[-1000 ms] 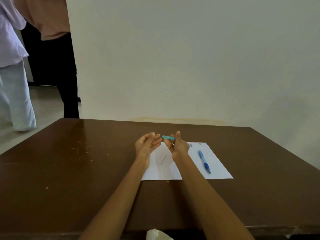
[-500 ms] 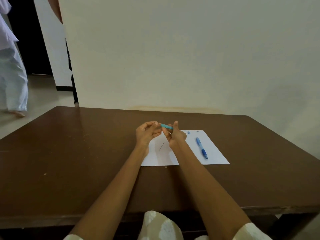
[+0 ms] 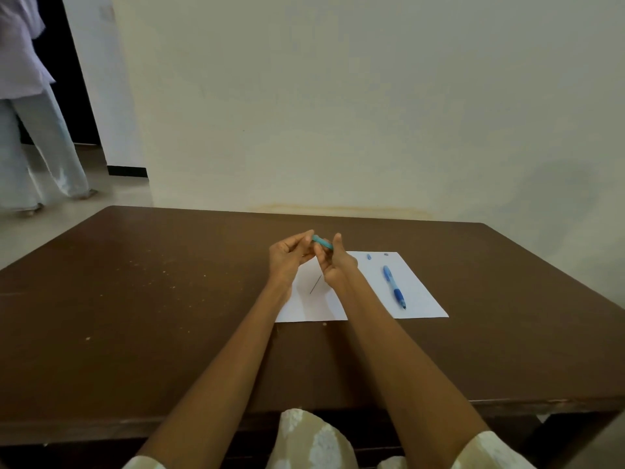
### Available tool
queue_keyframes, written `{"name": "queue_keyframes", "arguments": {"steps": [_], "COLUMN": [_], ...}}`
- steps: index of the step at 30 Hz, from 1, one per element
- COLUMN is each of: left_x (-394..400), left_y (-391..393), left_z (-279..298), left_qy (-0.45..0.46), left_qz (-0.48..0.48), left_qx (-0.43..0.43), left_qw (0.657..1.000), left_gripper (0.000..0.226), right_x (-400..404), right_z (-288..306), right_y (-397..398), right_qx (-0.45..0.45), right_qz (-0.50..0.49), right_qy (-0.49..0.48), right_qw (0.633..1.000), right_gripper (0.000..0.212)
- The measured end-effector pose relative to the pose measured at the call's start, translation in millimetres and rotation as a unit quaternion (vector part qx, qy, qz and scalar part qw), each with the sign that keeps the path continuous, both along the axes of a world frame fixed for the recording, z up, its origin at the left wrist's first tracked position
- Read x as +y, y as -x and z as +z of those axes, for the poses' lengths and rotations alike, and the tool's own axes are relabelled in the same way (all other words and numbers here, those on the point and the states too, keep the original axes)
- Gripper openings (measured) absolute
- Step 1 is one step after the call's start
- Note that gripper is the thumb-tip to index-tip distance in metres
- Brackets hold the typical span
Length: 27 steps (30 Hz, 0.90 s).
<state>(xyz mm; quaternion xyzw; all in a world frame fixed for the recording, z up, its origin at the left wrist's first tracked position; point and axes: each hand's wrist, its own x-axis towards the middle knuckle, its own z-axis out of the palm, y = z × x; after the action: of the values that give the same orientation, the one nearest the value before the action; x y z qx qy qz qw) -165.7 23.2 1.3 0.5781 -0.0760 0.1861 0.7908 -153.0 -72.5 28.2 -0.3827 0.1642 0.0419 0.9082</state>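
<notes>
- The little teal tube (image 3: 322, 243) is up in the air between both hands, over the far part of the white paper (image 3: 422, 299).
- The right hand (image 3: 338, 265) grasps the tube's right end, thumb up and fingers curled round it.
- The left hand (image 3: 289, 257) has curled fingers too, and its fingertips pinch the tube's left end.
- I think this step is working on the tube, maybe twisting it or fitting a part. It is too small to tell which.
- A thin dark stick (image 3: 315, 284) lies on the paper just under the hands.
- A blue pen (image 3: 394, 287) lies on the paper to the right, apart from the hands. A tiny blue bit (image 3: 368, 256) and a tiny dark bit (image 3: 386, 254) sit near the paper's far edge.
- The paper lies on a brown table (image 3: 135, 316).
- Next, one hand should hold the tube firm while the other moves gently, so it does not slip. If the stick goes in, it needs a careful pinch, since it is thin and lies flat.
</notes>
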Motion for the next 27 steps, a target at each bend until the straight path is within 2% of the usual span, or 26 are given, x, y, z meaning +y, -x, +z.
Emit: {"name": "queue_keyframes", "arguments": {"steps": [5,8,14,17,19,21,22,23,25,26,27], "left_x": [0,0,8,14,20,23,25,25,26,26,26], "left_y": [0,-1,-6,-10,-14,-19,-21,-22,-26,-27,-27], "left_z": [0,4,17,24,26,26,25,24,21,20,19], "left_qy": [-0.058,-0.046,0.033,0.068,0.070,0.061,0.053,0.042,0.018,0.009,0.002], "left_qz": [-0.010,0.010,0.050,0.056,0.061,0.075,0.084,0.092,0.104,0.108,0.112], "left_qx": [0.008,0.008,0.004,-0.012,-0.014,-0.006,0.000,0.006,0.020,0.028,0.036], "left_qw": [0.998,0.999,0.998,0.996,0.996,0.995,0.995,0.995,0.994,0.994,0.993], "left_gripper": [0.032,0.027,0.013,0.006,0.012,0.016,0.015,0.011,0.005,0.006,0.009], "right_x": [-3,-3,-2,-8,-13,-13,-11,-7,2,8,12], "right_z": [2,5,9,11,10,5,2,0,-5,-6,-8], "right_y": [0,0,-11,-23,-31,-38,-40,-42,-44,-45,-44], "right_qx": [-0.002,-0.024,-0.044,-0.056,-0.077,-0.106,-0.124,-0.141,-0.173,-0.190,-0.205], "right_qz": [0.012,0.038,0.055,0.012,-0.006,0.009,0.030,0.058,0.122,0.141,0.148], "right_qy": [-0.020,-0.001,0.129,0.178,0.243,0.362,0.435,0.509,0.649,0.700,0.732], "right_qw": [1.000,0.999,0.989,0.982,0.967,0.926,0.891,0.847,0.731,0.674,0.632], "right_gripper": [0.029,0.032,0.047,0.041,0.029,0.017,0.015,0.015,0.017,0.019,0.021]}}
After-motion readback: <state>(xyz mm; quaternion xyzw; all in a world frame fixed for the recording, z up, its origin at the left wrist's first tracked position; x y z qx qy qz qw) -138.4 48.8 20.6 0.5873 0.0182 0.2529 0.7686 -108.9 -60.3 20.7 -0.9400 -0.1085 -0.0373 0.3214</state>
